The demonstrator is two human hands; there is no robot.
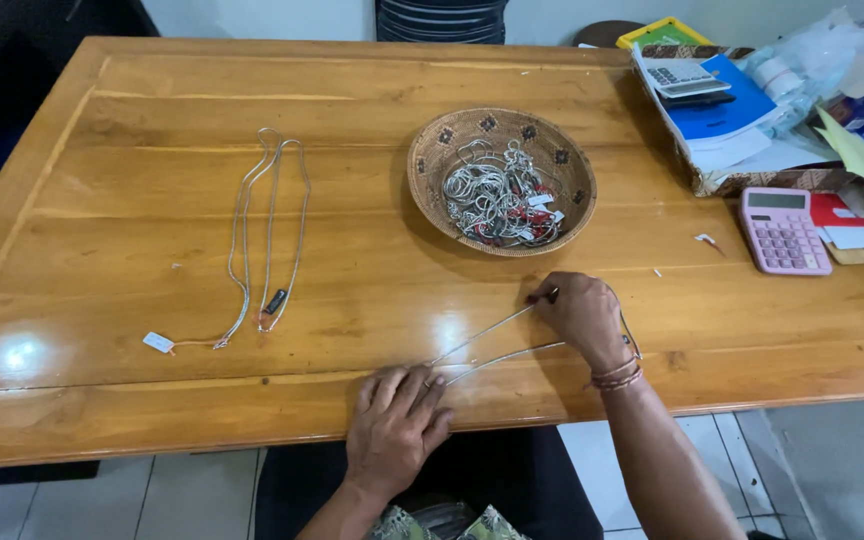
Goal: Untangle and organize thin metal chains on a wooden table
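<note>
Hands first: the left hand (395, 420) lies flat near the front edge of the wooden table (152, 200), fingers (422, 385) pressed down on one end of a thin silver chain necklace (492, 340), pinning it so it can't slide. The right hand (584, 315) has its fingertips pinched narrow around the other end, up by the clasp, pulling the loop out so both strands run straight and nearly side by side between the two hands. Looks like there's a small red tag or bead right at that pinch, but it's too tiny to say for sure.

The chain itself is fine and shiny and lies low on the wood, just in front of the round woven basket (432, 150), which holds a tangled heap of similar silver chains (497, 200) with little tags. Off to the left, well apart, two more long silver necklaces (270, 230) are laid out flat in neat loops, one trailing a small white tag (158, 342). A pink calculator (784, 230) sits on the right beside a pile of papers.
</note>
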